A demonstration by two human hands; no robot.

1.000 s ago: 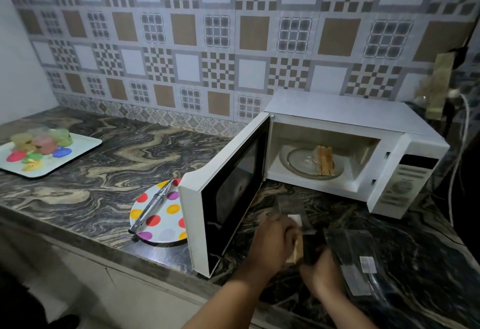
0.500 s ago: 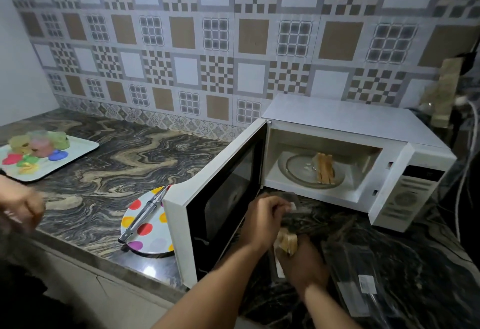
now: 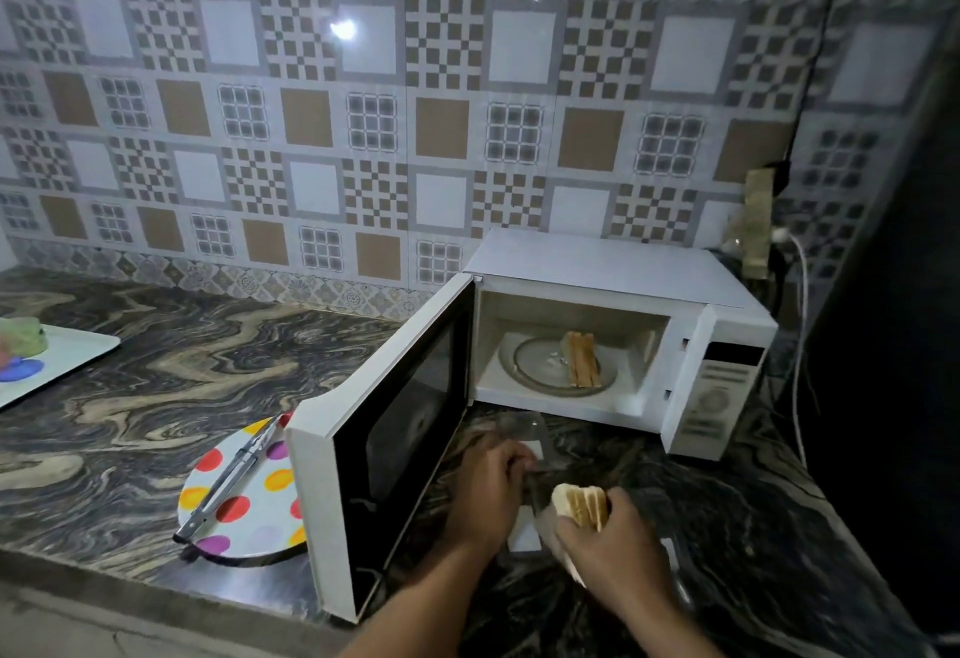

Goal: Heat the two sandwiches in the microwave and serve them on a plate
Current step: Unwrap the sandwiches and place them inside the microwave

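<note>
A white microwave point(image 3: 613, 262) stands on the counter with its door point(image 3: 384, 434) swung wide open to the left. One sandwich point(image 3: 582, 358) lies on the glass turntable point(image 3: 530, 361) inside. In front of the microwave my right hand point(image 3: 613, 548) grips a second sandwich point(image 3: 579, 501), partly out of a clear plastic wrapper point(image 3: 524, 441). My left hand point(image 3: 488, 491) holds that wrapper. Left of the door sits a polka-dot plate point(image 3: 254, 506) with metal tongs point(image 3: 223, 486) lying across it.
A white tray point(image 3: 67, 356) with coloured items sits at the far left of the marble counter point(image 3: 156, 387). A power cord point(image 3: 800, 345) hangs behind the microwave on the right. The counter's front edge runs just below the plate.
My right hand has drawn the sandwich further out of the wrapper, which my left hand keeps holding. The camera has tilted up and shifted right. The hand seen at far left is gone.
</note>
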